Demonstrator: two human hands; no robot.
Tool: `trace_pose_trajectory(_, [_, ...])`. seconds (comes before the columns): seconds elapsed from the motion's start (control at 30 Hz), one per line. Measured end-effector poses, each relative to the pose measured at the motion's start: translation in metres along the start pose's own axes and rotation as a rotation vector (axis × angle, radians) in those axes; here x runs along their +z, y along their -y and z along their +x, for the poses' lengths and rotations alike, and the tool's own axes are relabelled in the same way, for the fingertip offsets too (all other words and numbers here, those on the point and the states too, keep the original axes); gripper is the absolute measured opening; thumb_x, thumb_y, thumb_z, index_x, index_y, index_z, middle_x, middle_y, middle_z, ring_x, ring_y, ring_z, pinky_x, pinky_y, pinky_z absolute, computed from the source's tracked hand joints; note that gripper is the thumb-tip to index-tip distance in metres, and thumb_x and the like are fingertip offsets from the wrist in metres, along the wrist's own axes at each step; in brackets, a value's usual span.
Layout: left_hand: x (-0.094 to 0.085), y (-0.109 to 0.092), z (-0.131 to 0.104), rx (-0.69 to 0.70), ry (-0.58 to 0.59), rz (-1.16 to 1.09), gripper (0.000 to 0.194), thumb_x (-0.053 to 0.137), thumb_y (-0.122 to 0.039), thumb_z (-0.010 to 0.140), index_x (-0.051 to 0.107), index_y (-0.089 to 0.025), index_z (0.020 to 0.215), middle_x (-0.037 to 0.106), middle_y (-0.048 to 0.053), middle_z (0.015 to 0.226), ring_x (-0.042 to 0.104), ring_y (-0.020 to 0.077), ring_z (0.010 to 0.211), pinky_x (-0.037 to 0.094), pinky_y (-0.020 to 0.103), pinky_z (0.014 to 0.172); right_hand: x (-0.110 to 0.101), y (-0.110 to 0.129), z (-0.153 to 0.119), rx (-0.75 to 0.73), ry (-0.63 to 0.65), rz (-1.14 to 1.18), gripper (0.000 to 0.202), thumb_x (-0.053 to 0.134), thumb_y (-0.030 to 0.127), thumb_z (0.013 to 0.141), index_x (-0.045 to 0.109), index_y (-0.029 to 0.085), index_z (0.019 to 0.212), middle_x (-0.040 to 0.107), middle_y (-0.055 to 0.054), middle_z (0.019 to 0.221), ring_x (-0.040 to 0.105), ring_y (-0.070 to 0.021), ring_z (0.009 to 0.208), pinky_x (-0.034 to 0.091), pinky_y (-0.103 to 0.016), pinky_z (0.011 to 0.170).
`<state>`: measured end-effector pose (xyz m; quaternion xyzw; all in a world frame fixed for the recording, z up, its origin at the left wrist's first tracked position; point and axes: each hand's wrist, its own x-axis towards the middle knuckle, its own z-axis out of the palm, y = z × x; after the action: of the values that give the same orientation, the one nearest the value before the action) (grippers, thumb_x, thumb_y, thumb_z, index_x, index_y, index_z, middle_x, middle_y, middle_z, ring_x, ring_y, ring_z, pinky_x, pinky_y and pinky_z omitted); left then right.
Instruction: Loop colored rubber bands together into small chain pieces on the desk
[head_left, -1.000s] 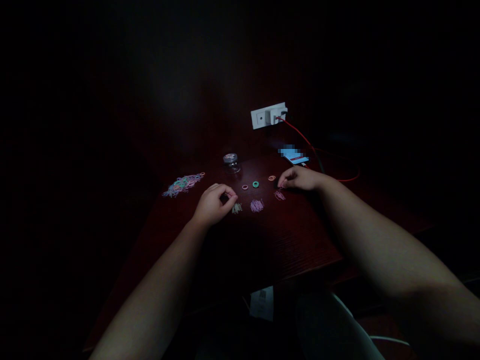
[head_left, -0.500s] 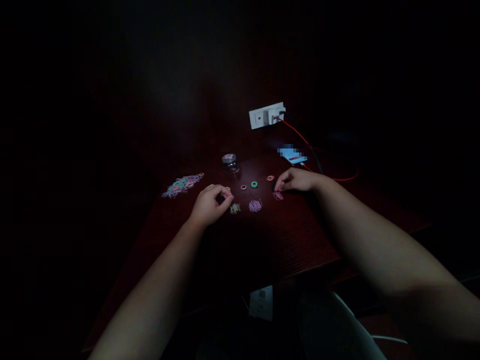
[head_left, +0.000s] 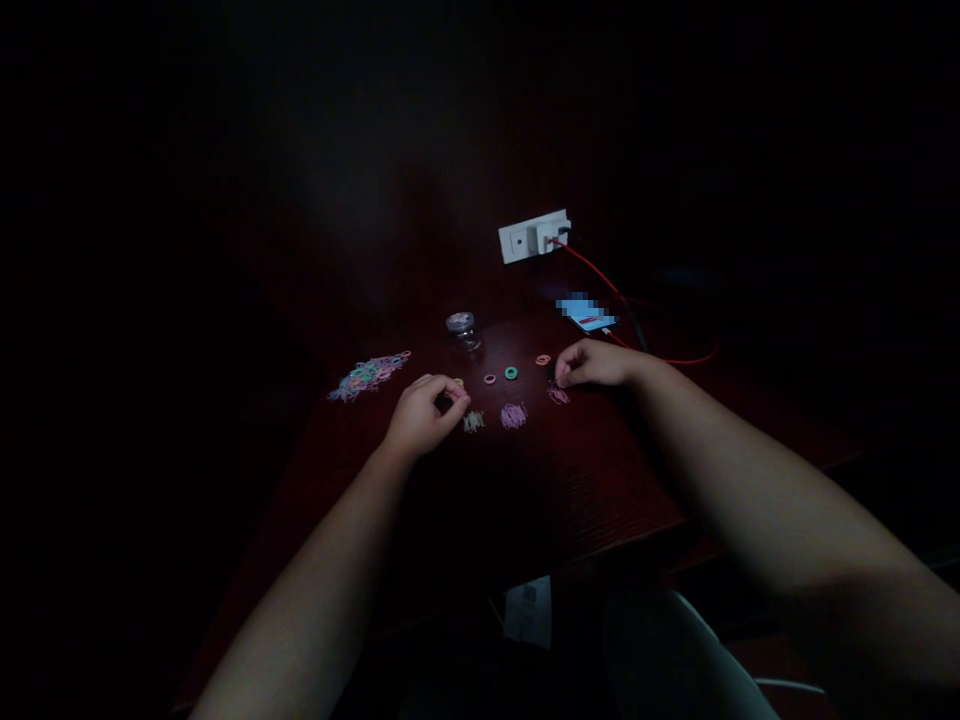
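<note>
My left hand (head_left: pixel 429 412) rests on the dark red table with thumb and fingertips together, beside a small pale green pile of bands (head_left: pixel 473 421); anything between the fingertips is too small to make out. At the right, my right hand (head_left: pixel 589 364) pinches just above a small pink pile (head_left: pixel 559 396), and what it holds is hidden. A purple pile (head_left: pixel 514 415) lies between the hands. Behind it sit a pink ring (head_left: pixel 490 379), a green ring (head_left: pixel 511 373) and an orange ring (head_left: pixel 543 360). Something yellow shows partly behind my left fingers.
A large mixed pile of coloured bands (head_left: pixel 370 377) lies at the left. A clear round container (head_left: pixel 463 328) stands at the back. Behind my right hand lies a lit phone (head_left: pixel 589 314), its red cable (head_left: pixel 592 263) running to a white wall socket (head_left: pixel 519 242).
The whole view has shifted slightly, so everything appears a little lower. Both hands keep nearly the same pose and place beside the piles.
</note>
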<state>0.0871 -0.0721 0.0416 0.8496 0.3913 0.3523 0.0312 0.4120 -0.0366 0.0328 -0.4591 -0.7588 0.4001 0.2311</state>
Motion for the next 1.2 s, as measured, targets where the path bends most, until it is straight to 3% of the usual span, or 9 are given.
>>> trace_pose_trajectory(0.5, [0.001,0.001,0.0,0.001,-0.012,-0.022,0.008,0.061,-0.025,0.082,0.064,-0.02,0.076,0.067,0.002,0.082,0.06,0.0156,0.078,0.048,0.029,0.075,-0.005,-0.001,-0.003,0.071,0.102,-0.062,0.029,0.074,0.042,0.062,0.068,0.016,0.075,0.066,0.001,0.071,0.055,-0.0124,0.066,0.039,-0.026,0.067])
trace_pose_trajectory(0.63, [0.0,0.0,-0.001,-0.013,-0.022,-0.01,0.01,0.061,-0.027,0.082,0.063,-0.02,0.076,0.067,0.002,0.081,0.06,0.0157,0.077,0.048,0.029,0.075,-0.008,0.0,-0.006,0.159,0.041,-0.035,0.029,0.064,0.044,0.073,0.067,0.016,0.078,0.056,0.002,0.058,0.044,-0.009,0.051,0.033,-0.024,0.054])
trace_pose_trajectory(0.73, [0.0,0.001,-0.001,-0.013,-0.041,0.001,0.011,0.061,-0.028,0.082,0.063,-0.02,0.076,0.066,0.002,0.08,0.059,0.0158,0.077,0.048,0.029,0.075,-0.005,0.002,-0.005,0.256,-0.057,-0.023,0.024,0.054,0.036,0.08,0.065,0.016,0.077,0.052,0.001,0.053,0.041,-0.0085,0.045,0.03,-0.024,0.048])
trace_pose_trajectory(0.87, [0.0,0.002,-0.001,-0.003,-0.046,-0.006,0.011,0.061,-0.027,0.083,0.064,-0.02,0.076,0.067,0.002,0.08,0.06,0.0159,0.077,0.048,0.03,0.075,0.0,0.004,-0.001,0.319,-0.128,-0.178,0.019,0.057,0.033,0.079,0.064,0.015,0.075,0.06,-0.002,0.06,0.046,-0.0097,0.046,0.033,-0.025,0.047])
trace_pose_trajectory(1.1, [0.002,0.003,0.0,0.009,-0.064,-0.012,0.009,0.061,-0.026,0.082,0.063,-0.02,0.075,0.067,0.002,0.079,0.059,0.0156,0.076,0.048,0.029,0.074,0.014,0.024,0.001,0.306,-0.111,-0.435,0.043,0.063,0.059,0.072,0.068,0.016,0.074,0.068,-0.006,0.071,0.058,-0.0149,0.06,0.04,-0.027,0.056])
trace_pose_trajectory(1.2, [0.002,0.003,0.001,0.025,-0.05,-0.022,0.009,0.06,-0.025,0.082,0.063,-0.02,0.076,0.068,0.002,0.081,0.06,0.0155,0.077,0.048,0.029,0.074,0.023,0.036,0.003,0.346,-0.118,-0.606,0.035,0.069,0.05,0.069,0.07,0.015,0.074,0.069,-0.009,0.076,0.063,-0.0196,0.069,0.041,-0.028,0.059])
